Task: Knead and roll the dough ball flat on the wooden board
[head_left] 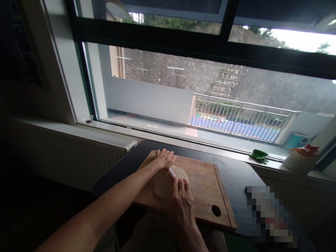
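Note:
A flat round sheet of dough (161, 185) lies on a wooden cutting board (201, 185). Across it runs a slim, pale rolling pin (172, 172), of which only the short middle stretch shows between my hands. My left hand (166, 158) is over the pin's far end, near the board's back edge, its fingers pointing away from me. Closer to me, my right hand (183, 196) bends its fingers over the near end of the pin and hides part of the dough's right side. Both palms face down.
The board rests on a dark table (233, 182) against the windowsill (210, 146). On the sill are a green item (259, 156) and a white pot (299, 162) with something orange on top. A radiator (105, 138) stands left; a pixelated object (270, 217) lies at the table's right.

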Demonstrator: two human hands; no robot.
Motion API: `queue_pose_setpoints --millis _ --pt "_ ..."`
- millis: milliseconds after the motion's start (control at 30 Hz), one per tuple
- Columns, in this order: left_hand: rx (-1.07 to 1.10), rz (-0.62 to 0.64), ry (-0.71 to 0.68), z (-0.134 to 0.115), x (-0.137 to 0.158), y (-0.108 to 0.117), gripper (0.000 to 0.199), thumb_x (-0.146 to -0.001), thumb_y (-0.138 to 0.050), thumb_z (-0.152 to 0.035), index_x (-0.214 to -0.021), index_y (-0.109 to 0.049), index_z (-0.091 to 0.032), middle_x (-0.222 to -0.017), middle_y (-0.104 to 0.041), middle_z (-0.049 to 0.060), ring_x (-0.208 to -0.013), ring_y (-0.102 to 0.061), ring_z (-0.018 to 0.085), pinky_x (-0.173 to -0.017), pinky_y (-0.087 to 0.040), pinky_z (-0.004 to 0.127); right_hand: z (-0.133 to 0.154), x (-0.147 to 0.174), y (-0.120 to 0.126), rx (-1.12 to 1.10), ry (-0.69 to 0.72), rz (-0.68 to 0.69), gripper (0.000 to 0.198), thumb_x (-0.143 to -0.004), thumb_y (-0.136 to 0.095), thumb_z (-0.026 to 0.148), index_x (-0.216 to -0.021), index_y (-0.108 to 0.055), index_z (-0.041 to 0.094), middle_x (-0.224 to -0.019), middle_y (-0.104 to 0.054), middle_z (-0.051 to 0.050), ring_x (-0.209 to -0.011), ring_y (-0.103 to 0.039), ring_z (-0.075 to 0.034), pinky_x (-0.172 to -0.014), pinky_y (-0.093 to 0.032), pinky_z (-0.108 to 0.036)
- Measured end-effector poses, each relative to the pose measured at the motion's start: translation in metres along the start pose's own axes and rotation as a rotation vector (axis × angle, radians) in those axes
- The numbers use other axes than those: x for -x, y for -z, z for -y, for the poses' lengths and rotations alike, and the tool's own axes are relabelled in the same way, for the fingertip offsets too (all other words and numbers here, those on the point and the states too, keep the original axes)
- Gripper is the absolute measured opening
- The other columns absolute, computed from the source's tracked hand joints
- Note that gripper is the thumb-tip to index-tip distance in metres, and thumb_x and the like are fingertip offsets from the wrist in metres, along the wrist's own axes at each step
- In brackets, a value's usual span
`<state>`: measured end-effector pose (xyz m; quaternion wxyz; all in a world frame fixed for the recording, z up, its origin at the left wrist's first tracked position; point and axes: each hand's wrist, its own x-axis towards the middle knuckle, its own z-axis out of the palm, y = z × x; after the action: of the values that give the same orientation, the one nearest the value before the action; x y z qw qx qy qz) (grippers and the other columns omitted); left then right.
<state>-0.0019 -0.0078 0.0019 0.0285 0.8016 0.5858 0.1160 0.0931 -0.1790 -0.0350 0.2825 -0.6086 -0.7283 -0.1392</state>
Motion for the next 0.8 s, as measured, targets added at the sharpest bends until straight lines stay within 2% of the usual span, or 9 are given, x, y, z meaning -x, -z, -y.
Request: queue_pose_setpoints --millis 67,233,300,367,433,567,633,800 --pt "-0.017 -0.012 -0.006 0.007 0.002 0.0 0.041 -0.087 -0.035 -0.042 -0.118 -0.05 -0.021 -0.121 -0.053 0.008 -0.119 -0.039 0.023 -0.101 -0.023 0.046 0.004 0.001 -0.002 -0.006 0.013 -0.015 0.056 -0.075 -0.037 0.001 -0.129 -0.039 0.016 -0.111 -0.051 -0.013 -0.112 -0.04 -0.027 -0.087 -0.041 -0.039" --pt "-0.088 -0.013 -0.031 0.035 0.026 0.002 0.04 -0.087 -0.028 -0.042 -0.116 -0.052 -0.028 -0.129 -0.047 0.005 -0.124 -0.032 0.023 -0.102 -0.019 0.046 0.003 -0.005 0.002 -0.058 0.085 0.019 0.052 -0.079 -0.039 0.007 -0.129 -0.039 0.022 -0.104 -0.054 -0.009 -0.105 -0.044 -0.024 -0.086 -0.039 -0.037" --pt "-0.124 -0.017 -0.071 0.048 0.043 0.006 0.039 -0.087 -0.028 -0.041 -0.116 -0.052 -0.03 -0.131 -0.046 0.004 -0.127 -0.028 0.024 -0.101 -0.016 0.049 -0.004 -0.012 0.003 -0.069 0.089 0.043 0.041 -0.082 -0.039 0.013 -0.122 -0.046 0.023 -0.099 -0.055 -0.008 -0.099 -0.046 -0.023 -0.087 -0.036 -0.037" --pt "-0.106 -0.039 -0.055 0.06 0.064 0.01 0.041 -0.088 -0.023 -0.041 -0.115 -0.052 -0.031 -0.127 -0.05 0.003 -0.124 -0.032 0.023 -0.101 -0.014 0.052 -0.013 -0.023 0.003 -0.066 0.072 0.064 0.028 -0.087 -0.036 0.02 -0.108 -0.054 0.024 -0.095 -0.057 -0.006 -0.096 -0.047 -0.021 -0.089 -0.033 -0.037" --pt "-0.077 -0.052 -0.026 0.066 0.088 0.013 0.043 -0.089 -0.02 -0.043 -0.112 -0.055 -0.032 -0.124 -0.053 0.001 -0.122 -0.036 0.021 -0.102 -0.014 0.052 -0.021 -0.037 -0.001 -0.054 0.041 0.086 0.028 -0.09 -0.03 0.027 -0.096 -0.058 0.024 -0.094 -0.058 -0.005 -0.096 -0.047 -0.02 -0.09 -0.03 -0.036" --pt "-0.082 -0.205 0.007 0.061 0.135 0.014 0.046 -0.088 -0.022 -0.045 -0.12 -0.05 -0.028 -0.128 -0.05 0.002 -0.126 -0.031 0.022 -0.105 -0.011 0.048 -0.027 -0.075 -0.017 -0.018 -0.042 0.174 0.038 -0.092 -0.024 0.035 -0.095 -0.059 0.023 -0.098 -0.059 -0.007 -0.097 -0.047 -0.019 -0.088 -0.029 -0.034" --pt "-0.076 -0.236 0.016 0.054 0.151 0.014 0.046 -0.088 -0.023 -0.045 -0.121 -0.05 -0.027 -0.127 -0.051 0.003 -0.125 -0.032 0.022 -0.106 -0.01 0.047 -0.024 -0.096 -0.028 -0.017 -0.07 0.236 0.04 -0.091 -0.025 0.039 -0.094 -0.061 0.022 -0.099 -0.06 -0.007 -0.099 -0.047 -0.02 -0.087 -0.029 -0.034" --pt "-0.036 -0.211 0.023 0.049 0.157 0.017 0.044 -0.087 -0.025 -0.045 -0.117 -0.052 -0.029 -0.123 -0.054 0.004 -0.121 -0.036 0.022 -0.105 -0.013 0.05 -0.006 -0.142 -0.057 -0.041 -0.081 0.39 0.042 -0.087 -0.028 0.045 -0.098 -0.061 0.021 -0.101 -0.06 -0.009 -0.098 -0.048 -0.023 -0.08 -0.033 -0.035"
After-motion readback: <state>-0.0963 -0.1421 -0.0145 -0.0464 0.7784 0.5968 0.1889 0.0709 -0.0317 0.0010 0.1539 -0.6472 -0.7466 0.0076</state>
